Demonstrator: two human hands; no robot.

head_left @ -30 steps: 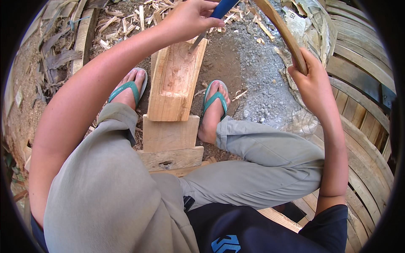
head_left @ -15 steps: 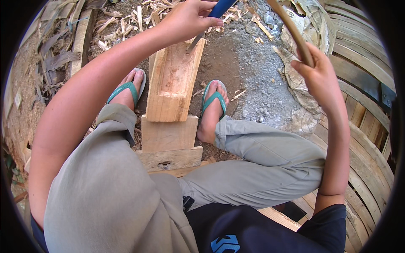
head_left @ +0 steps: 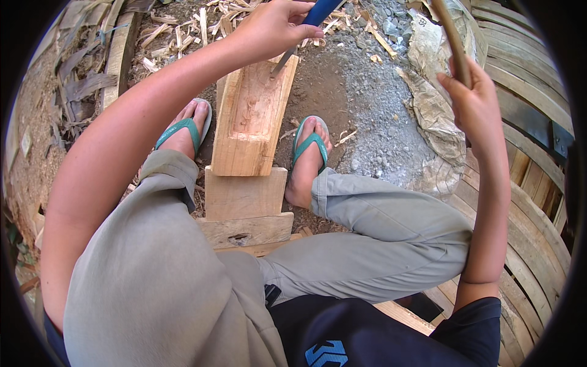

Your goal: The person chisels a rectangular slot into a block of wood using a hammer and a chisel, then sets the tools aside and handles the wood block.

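Observation:
Between my feet lies a pale wooden block point(head_left: 243, 156) with a long, shallow hollow cut into its top. My left hand point(head_left: 275, 29) is closed round a chisel point(head_left: 323, 11) with a blue handle, which leans so that its metal blade meets the far part of the hollow. To the right, my right hand point(head_left: 476, 104) is raised and grips a brown wooden tool handle point(head_left: 454, 38). The head of that tool is beyond the top edge, so its kind is hidden.
Under the block's near end are flat boards point(head_left: 244, 194). Wood chips point(head_left: 202, 27) lie scattered at the far side. Grey gravel point(head_left: 379, 122) and a crumpled sheet point(head_left: 437, 116) are on the right, beside a slatted wooden surface point(head_left: 532, 244). My sandalled feet flank the block.
My right hand has moved a little to the right, carrying the wooden tool handle with it. The left hand, chisel and block look unmoved.

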